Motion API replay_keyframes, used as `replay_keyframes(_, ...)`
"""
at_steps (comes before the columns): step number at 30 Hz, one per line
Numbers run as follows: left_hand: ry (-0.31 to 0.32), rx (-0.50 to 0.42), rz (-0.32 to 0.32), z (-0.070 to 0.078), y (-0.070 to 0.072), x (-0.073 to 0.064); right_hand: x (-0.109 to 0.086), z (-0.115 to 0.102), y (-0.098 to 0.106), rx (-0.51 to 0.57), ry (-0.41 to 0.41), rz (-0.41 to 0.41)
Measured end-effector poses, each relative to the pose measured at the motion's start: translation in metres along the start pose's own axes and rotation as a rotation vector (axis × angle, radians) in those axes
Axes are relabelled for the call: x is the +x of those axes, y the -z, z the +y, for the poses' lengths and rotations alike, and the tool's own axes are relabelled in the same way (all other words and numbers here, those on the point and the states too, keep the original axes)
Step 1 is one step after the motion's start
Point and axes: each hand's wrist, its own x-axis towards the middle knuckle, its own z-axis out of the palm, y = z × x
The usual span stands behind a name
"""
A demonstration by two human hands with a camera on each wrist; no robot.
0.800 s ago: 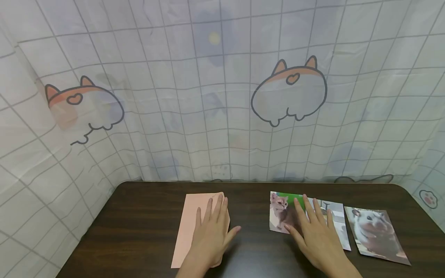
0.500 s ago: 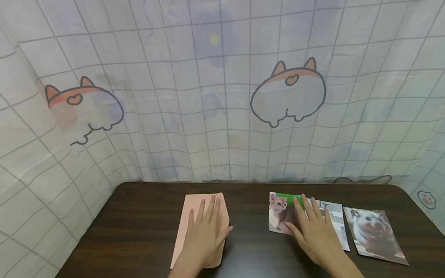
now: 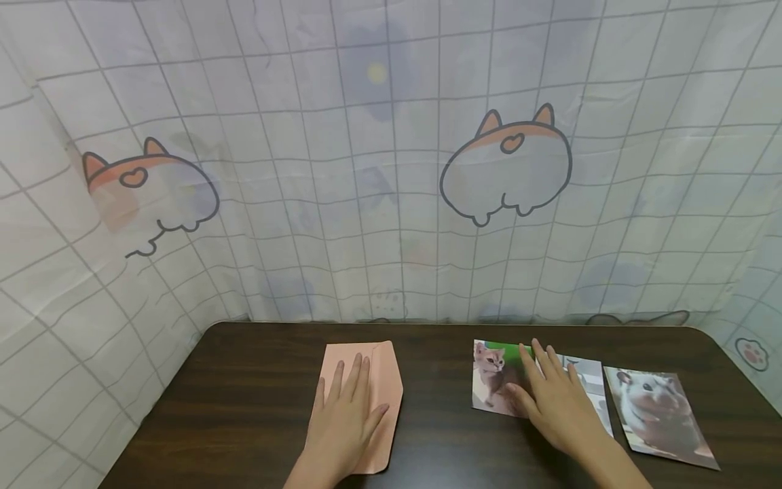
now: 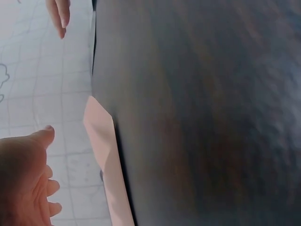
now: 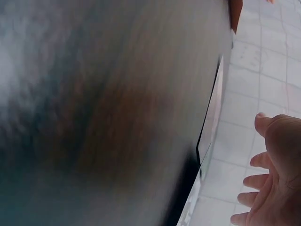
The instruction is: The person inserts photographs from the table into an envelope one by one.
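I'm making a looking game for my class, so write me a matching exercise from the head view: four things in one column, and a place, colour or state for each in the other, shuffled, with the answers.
Things
1. Envelope
2. Kitten picture
3. Hamster picture
4. Left hand

Descriptions
A. Farthest right of the four
B. Fingers extended, overlapping the envelope in this view
C. Plain pink
D. Has a green patch along its top

Right pairs: 1-C, 2-D, 3-A, 4-B

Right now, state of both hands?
Left hand: open, holding nothing, above the flat pink paper envelope.
Right hand: open, holding nothing, partly over the rectangular green-and-white kitten print.
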Motion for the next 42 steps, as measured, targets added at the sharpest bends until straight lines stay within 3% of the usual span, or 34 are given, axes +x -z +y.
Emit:
replay_keyframes(9,0.05,-0.055,-0.049,-0.009,-0.004,-0.005,0.009,0.008,-0.003,0.026,0.013,-0.004)
replay_keyframes(17,0.082,-0.109,-0.054,-0.017,-0.008,-0.012,0.018,0.016,-0.006,0.061,0.017,-0.002)
replay_keyframes(30,0.147,-0.271,-0.166,-0.023,-0.009,-0.014,0.029,0.025,-0.009,0.119,0.014,-0.022)
replay_keyframes(42,0.155,-0.356,-0.147,-0.027,-0.012,-0.017,0.041,0.03,-0.01,0.149,-0.025,0.004)
